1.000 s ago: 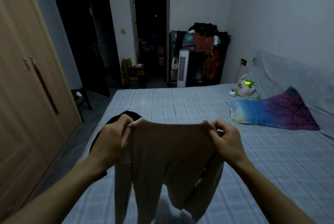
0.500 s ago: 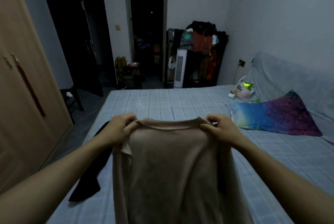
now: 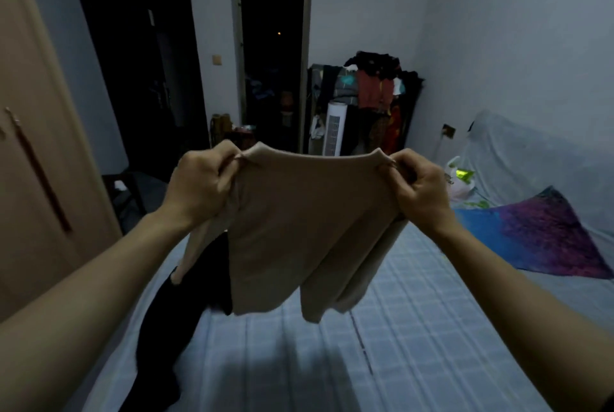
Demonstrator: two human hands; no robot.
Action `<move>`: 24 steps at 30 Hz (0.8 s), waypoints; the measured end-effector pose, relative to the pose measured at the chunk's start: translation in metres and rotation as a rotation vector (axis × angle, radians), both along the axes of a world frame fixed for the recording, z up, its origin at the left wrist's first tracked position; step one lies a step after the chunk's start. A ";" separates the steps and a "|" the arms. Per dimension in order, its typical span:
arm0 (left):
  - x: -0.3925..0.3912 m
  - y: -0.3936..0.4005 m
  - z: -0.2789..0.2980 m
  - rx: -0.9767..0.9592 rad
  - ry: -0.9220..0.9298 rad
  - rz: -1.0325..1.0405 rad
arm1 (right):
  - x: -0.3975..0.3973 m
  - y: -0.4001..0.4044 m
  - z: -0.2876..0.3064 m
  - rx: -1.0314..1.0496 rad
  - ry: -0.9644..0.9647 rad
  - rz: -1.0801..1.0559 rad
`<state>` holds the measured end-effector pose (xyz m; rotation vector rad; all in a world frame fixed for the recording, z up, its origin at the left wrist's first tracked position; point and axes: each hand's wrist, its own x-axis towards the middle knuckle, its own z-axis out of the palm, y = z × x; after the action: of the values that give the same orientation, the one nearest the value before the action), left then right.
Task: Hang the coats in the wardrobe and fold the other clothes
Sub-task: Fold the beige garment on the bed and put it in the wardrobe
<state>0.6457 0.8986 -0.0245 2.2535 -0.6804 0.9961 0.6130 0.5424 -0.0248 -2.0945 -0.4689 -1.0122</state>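
A beige long-sleeved top [image 3: 299,232] hangs in the air above the bed [image 3: 415,328], stretched between both hands. My left hand [image 3: 202,185] pinches its left shoulder and my right hand [image 3: 418,192] pinches its right shoulder. The sleeves dangle behind the body of the top, whose hem is clear of the sheet. A black garment [image 3: 159,352] lies crumpled along the bed's left edge, partly hidden by the top. The wooden wardrobe [image 3: 43,159] stands at the left with its doors shut.
A blue and purple pillow [image 3: 531,232] and a plastic bag [image 3: 461,182] lie at the bed's right side. A clothes rack piled with garments [image 3: 375,92] and a white tower fan [image 3: 334,129] stand by the far wall. Two dark doorways open beyond the bed.
Both hands have raised the beige top from low over the bed to well above it, so its hem and sleeves now hang free of the sheet. The black garment shows more.
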 end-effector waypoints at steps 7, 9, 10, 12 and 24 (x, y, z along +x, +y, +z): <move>-0.023 0.006 -0.114 0.260 0.640 -0.232 | -0.005 -0.030 -0.123 -0.175 0.414 0.195; -0.029 0.007 -0.145 0.273 0.775 -0.264 | -0.013 -0.037 -0.153 -0.251 0.555 0.261; -0.032 0.007 -0.158 0.269 0.839 -0.282 | -0.016 -0.041 -0.165 -0.272 0.606 0.289; -0.036 0.003 -0.174 0.234 0.935 -0.298 | -0.019 -0.045 -0.180 -0.255 0.685 0.322; -0.032 -0.020 -0.168 -0.179 1.027 -0.304 | -0.004 -0.033 -0.167 -0.002 0.930 0.449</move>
<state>0.6136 0.8782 -0.1920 2.0424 -0.4059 -0.2742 0.6087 0.5091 -0.1921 -2.0591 -0.4094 0.2446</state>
